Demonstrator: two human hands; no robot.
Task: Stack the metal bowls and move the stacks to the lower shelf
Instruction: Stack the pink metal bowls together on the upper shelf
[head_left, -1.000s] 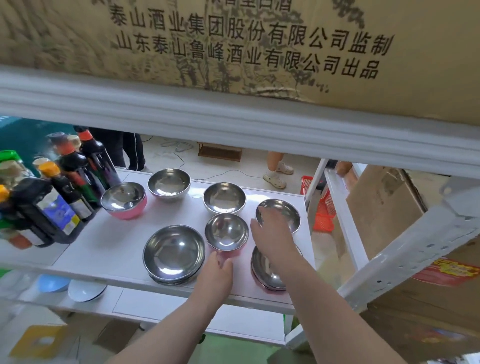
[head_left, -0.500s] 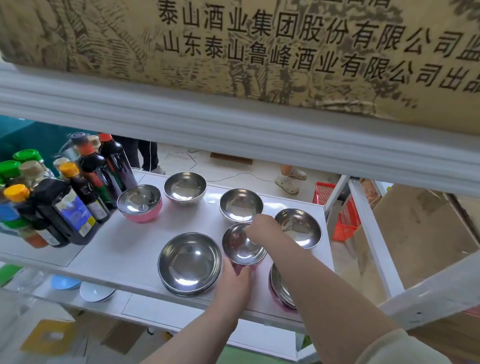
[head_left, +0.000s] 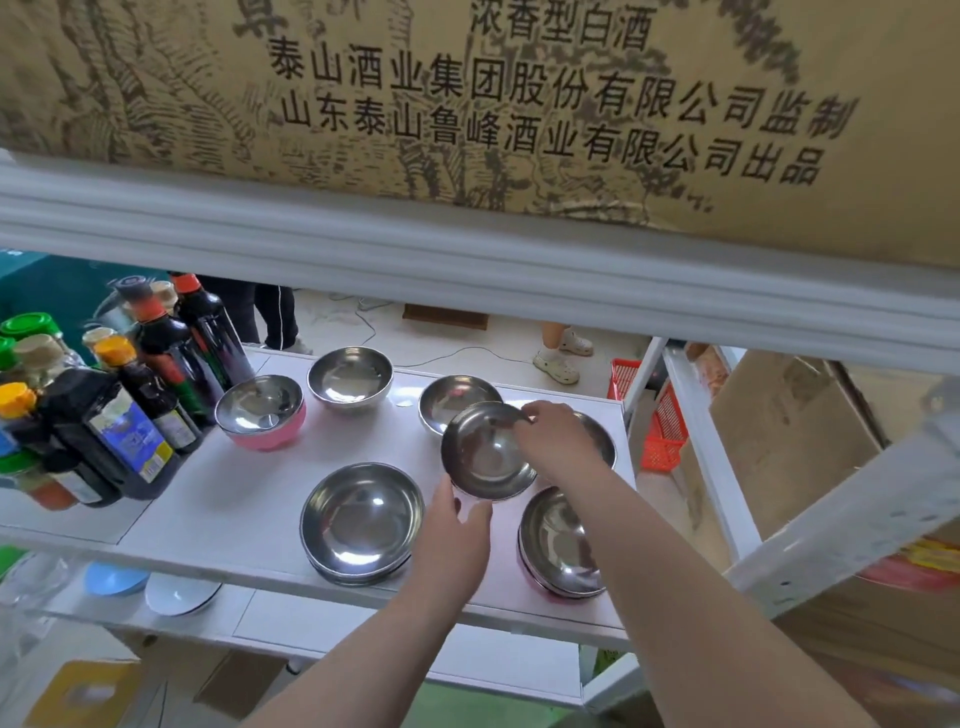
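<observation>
A small metal bowl (head_left: 485, 454) is lifted and tilted above the white shelf (head_left: 228, 499). My right hand (head_left: 558, 441) pinches its far rim and my left hand (head_left: 457, 540) holds its near underside. Several other metal bowls stand on the shelf: a wide stack (head_left: 363, 519) at front middle, a pink-based stack (head_left: 558, 551) at front right, a pink-bottomed bowl (head_left: 260, 410) at the left, one bowl (head_left: 349, 374) at the back, another bowl (head_left: 452, 397) behind the lifted one. A bowl (head_left: 597, 441) at the right is mostly hidden by my right hand.
Dark sauce bottles (head_left: 104, 415) crowd the shelf's left end. A lower shelf (head_left: 270, 618) holds a blue dish (head_left: 111, 578) and a white dish (head_left: 179, 595). A large printed carton (head_left: 467, 104) sits on the shelf above. A red basket (head_left: 660, 415) and cardboard boxes (head_left: 789, 431) stand to the right.
The small bowl has been lifted off the shelf and tilted, held by both hands. My right hand came from the right-hand bowl to this bowl's far rim.
</observation>
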